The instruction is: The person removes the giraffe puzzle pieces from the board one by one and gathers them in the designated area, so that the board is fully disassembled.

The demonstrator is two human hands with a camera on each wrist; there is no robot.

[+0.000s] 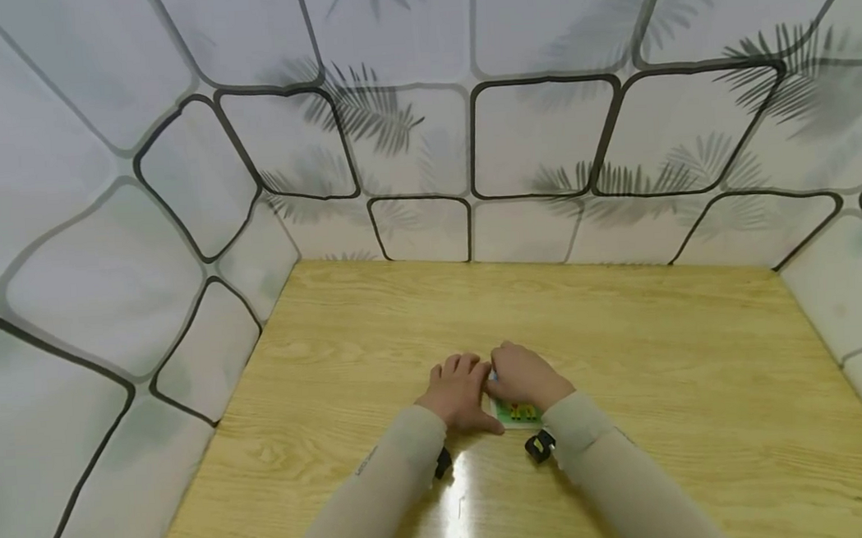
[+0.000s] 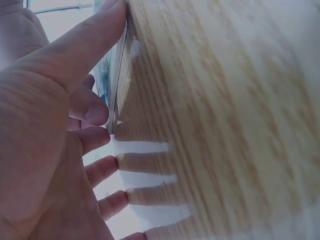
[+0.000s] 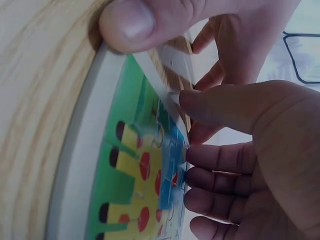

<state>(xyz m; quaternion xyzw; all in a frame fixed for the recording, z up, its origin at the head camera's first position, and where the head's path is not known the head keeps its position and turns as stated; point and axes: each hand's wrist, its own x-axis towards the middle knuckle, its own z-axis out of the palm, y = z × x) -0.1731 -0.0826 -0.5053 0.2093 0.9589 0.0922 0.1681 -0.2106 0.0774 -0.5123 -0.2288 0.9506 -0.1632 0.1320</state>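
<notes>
A small jigsaw puzzle (image 1: 520, 413) with a white border lies on the table. In the right wrist view its picture has a yellow giraffe (image 3: 131, 204) with red spots on green and blue. My left hand (image 1: 459, 395) spreads flat at the puzzle's left side, its thumb on the near left corner and its fingertips on the table. My right hand (image 1: 528, 377) bends over the far left part, thumb at the left border and fingertips along the far edge. It hides much of the puzzle. In the left wrist view the puzzle shows only as a thin edge.
The wooden table (image 1: 317, 342) runs out to both sides of the hands. A patterned fabric wall (image 1: 410, 163) rises behind its back edge and along its sides. Black wrist devices, one being the right wrist's (image 1: 540, 446), sit under the sleeves.
</notes>
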